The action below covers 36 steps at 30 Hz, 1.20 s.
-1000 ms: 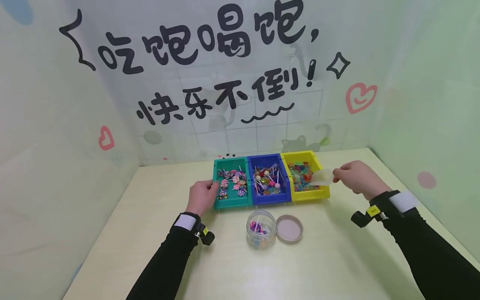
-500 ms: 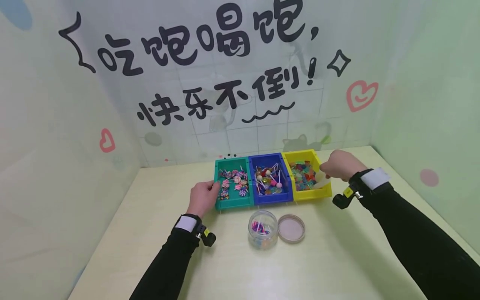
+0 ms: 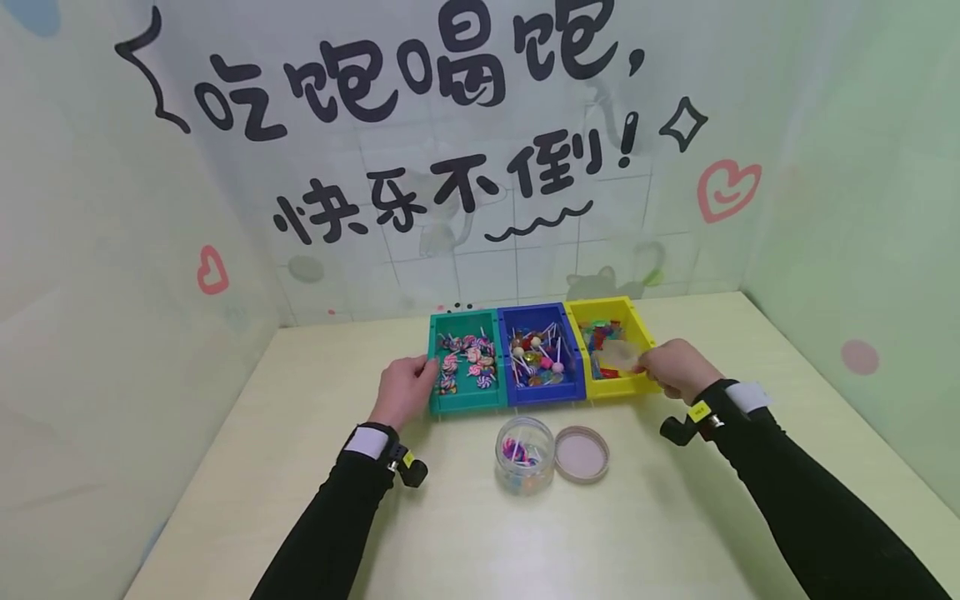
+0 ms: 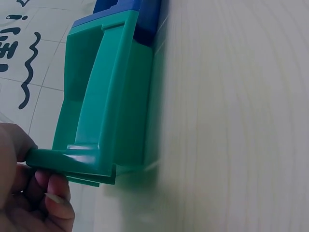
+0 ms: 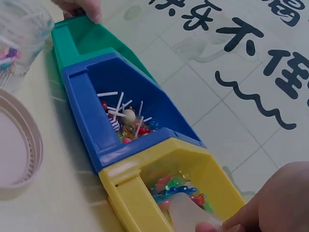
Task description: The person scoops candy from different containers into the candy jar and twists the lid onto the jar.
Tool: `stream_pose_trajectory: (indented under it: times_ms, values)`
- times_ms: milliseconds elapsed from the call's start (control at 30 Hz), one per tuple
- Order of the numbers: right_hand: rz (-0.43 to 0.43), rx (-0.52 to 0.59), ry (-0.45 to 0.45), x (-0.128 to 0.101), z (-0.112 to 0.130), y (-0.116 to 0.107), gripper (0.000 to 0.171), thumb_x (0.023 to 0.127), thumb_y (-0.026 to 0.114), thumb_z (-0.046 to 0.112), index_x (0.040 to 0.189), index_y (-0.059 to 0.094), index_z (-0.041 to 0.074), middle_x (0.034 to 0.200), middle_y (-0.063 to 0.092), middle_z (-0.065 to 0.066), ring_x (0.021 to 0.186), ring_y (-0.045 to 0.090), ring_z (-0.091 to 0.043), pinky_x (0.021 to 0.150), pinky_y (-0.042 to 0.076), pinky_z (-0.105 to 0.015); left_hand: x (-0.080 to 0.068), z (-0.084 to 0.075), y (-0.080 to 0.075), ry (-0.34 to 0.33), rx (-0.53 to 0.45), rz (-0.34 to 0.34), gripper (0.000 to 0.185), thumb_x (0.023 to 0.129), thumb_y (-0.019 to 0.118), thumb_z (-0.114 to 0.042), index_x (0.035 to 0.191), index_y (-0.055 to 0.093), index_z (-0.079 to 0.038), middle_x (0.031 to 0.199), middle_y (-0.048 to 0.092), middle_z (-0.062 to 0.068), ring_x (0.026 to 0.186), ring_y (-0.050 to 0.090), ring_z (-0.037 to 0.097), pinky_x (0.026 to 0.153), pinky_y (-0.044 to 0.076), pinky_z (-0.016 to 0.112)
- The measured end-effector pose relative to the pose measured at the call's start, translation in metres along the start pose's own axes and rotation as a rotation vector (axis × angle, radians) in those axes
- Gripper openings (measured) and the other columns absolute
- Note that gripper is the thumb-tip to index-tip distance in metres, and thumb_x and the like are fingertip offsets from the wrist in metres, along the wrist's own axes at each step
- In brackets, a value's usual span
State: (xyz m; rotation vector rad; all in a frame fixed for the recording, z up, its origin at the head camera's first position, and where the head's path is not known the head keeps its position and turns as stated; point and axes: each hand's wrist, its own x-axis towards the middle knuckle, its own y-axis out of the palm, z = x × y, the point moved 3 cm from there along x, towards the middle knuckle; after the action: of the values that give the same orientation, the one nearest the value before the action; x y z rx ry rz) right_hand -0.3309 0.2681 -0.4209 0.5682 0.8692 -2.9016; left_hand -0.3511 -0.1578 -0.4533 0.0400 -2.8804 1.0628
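Translucent scoop (image 3: pixel 619 353) in yellow bin (image 3: pixel 646 382) | right hand (image 3: pixel 677 369) pinches it | left hand (image 3: pixel 405 390) grips green bin (image 3: pixel 467 402)

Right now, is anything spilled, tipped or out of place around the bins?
Nothing stands out. The green bin, blue bin and yellow bin sit in a tidy row, the jar stands upright beside its lid, and no candy lies loose on the table.
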Motion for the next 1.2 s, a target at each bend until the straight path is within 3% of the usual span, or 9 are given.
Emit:
stream_pose_trajectory:
  times_ms: [133, 400, 700, 833, 933, 1033, 1200]
  values:
    - [-0.008, 0.101, 0.026, 0.011, 0.005, 0.018, 0.023, 0.108, 0.062, 0.017, 0.101, 0.064, -0.005, 0.069, 0.047, 0.002, 0.051, 0.039, -0.012, 0.052, 0.032, -0.025, 0.0, 0.0, -0.002, 0.005, 0.008, 0.007, 0.049, 0.114, 0.056, -0.032, 0.07, 0.047, -0.014, 0.063, 0.037, -0.001, 0.062, 0.042, 0.02, 0.055, 0.029, 0.03]
    - [-0.026, 0.282, 0.031, 0.027, 0.008, 0.039, 0.032, 0.116, 0.057, 0.024, 0.12, 0.068, -0.005, 0.074, 0.056, 0.001, 0.051, 0.038, -0.012, 0.052, 0.03, -0.025, -0.003, 0.002, -0.001, 0.002, 0.012, 0.022, 0.042, 0.115, 0.056, -0.032, 0.086, 0.068, -0.004, 0.063, 0.035, -0.002, 0.061, 0.039, 0.018, 0.055, 0.028, 0.029]
    - [0.035, 0.514, -0.001, 0.022, -0.004, 0.043, 0.036, 0.113, 0.062, 0.025, 0.132, 0.063, -0.006, 0.076, 0.055, 0.004, 0.051, 0.037, -0.01, 0.051, 0.027, -0.023, -0.003, 0.0, 0.0, 0.003, 0.014, 0.011, 0.043, 0.115, 0.054, -0.031, 0.084, 0.067, -0.005, 0.063, 0.039, -0.001, 0.06, 0.042, 0.018, 0.054, 0.031, 0.029]
    - [0.054, 0.532, -0.027, 0.011, -0.007, 0.041, 0.039, 0.119, 0.047, 0.023, 0.143, 0.057, -0.005, 0.08, 0.053, 0.004, 0.057, 0.037, -0.008, 0.054, 0.029, -0.023, -0.003, -0.001, 0.001, -0.004, 0.017, 0.015, 0.043, 0.116, 0.053, -0.033, 0.094, 0.071, 0.0, 0.064, 0.04, -0.001, 0.062, 0.044, 0.019, 0.055, 0.031, 0.029]
    - [0.06, 0.539, -0.036, 0.003, -0.008, 0.039, 0.039, 0.12, 0.039, 0.024, 0.141, 0.055, -0.005, 0.081, 0.052, 0.005, 0.06, 0.038, -0.007, 0.055, 0.03, -0.022, -0.003, -0.001, 0.001, -0.007, 0.016, 0.011, 0.043, 0.116, 0.053, -0.033, 0.094, 0.071, 0.0, 0.064, 0.041, 0.0, 0.062, 0.044, 0.019, 0.056, 0.031, 0.029]
    - [0.06, 0.553, -0.032, 0.0, -0.01, 0.036, 0.035, 0.12, 0.039, 0.026, 0.132, 0.055, -0.004, 0.082, 0.053, 0.006, 0.061, 0.039, -0.005, 0.056, 0.031, -0.022, -0.003, -0.001, 0.001, -0.007, 0.011, 0.0, 0.043, 0.116, 0.053, -0.033, 0.095, 0.071, -0.001, 0.065, 0.04, 0.0, 0.063, 0.043, 0.019, 0.056, 0.031, 0.029]
    - [0.07, 0.555, -0.023, 0.0, -0.016, 0.034, 0.036, 0.121, 0.038, 0.028, 0.132, 0.056, -0.001, 0.084, 0.052, 0.007, 0.062, 0.04, -0.005, 0.056, 0.032, -0.021, -0.004, 0.001, 0.002, -0.004, 0.001, -0.011, 0.041, 0.116, 0.053, -0.034, 0.102, 0.074, -0.002, 0.066, 0.041, 0.0, 0.064, 0.044, 0.019, 0.056, 0.032, 0.029]
